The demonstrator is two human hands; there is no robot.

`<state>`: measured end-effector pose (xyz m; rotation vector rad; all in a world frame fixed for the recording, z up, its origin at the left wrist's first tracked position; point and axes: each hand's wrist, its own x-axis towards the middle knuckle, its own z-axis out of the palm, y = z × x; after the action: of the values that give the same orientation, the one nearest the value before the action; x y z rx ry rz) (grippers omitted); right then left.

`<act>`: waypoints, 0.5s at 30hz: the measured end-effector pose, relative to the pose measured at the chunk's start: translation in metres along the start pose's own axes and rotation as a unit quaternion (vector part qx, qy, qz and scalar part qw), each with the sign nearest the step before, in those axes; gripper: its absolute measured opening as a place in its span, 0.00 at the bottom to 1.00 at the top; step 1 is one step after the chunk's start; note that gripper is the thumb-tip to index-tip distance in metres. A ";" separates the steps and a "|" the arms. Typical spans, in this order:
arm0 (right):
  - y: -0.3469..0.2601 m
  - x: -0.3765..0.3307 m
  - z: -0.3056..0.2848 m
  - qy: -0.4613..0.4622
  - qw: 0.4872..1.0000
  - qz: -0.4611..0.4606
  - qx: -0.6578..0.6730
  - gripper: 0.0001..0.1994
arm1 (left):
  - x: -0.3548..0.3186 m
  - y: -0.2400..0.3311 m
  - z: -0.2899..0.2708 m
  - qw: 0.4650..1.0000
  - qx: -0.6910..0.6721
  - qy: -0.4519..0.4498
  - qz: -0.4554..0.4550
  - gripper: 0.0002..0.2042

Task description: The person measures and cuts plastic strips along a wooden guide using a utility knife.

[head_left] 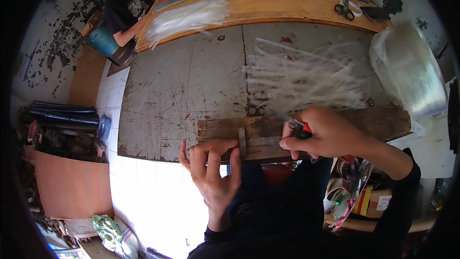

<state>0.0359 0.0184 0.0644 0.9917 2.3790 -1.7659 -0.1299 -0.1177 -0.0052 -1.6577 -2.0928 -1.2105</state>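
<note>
I judge many clear strips (306,79) done, centre-right, plenty left on the roll (414,69), far right; my right hand (327,132) grips a tool (303,132), my left hand (214,175), half-open, seems empty.

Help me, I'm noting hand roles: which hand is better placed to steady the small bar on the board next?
Probably the left hand: it looks empty, its fingers curled beside the bar on the board. The right hand grips a tool farther to the right.
</note>
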 end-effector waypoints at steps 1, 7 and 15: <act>-0.005 0.002 -0.002 -0.014 0.999 0.029 -0.015 0.09 | 0.000 -0.002 0.001 1.000 0.000 -0.002 0.000 0.07; -0.019 0.019 0.000 -0.055 0.997 0.060 -0.016 0.09 | -0.002 -0.009 0.007 0.998 -0.053 -0.024 0.020 0.08; -0.024 0.025 0.001 -0.052 0.996 0.071 -0.035 0.08 | -0.004 -0.012 0.008 0.998 -0.061 -0.031 0.010 0.07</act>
<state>0.0038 0.0252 0.0754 1.0073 2.2326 -1.6316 -0.1368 -0.1151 -0.0184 -1.7843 -2.0713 -1.3208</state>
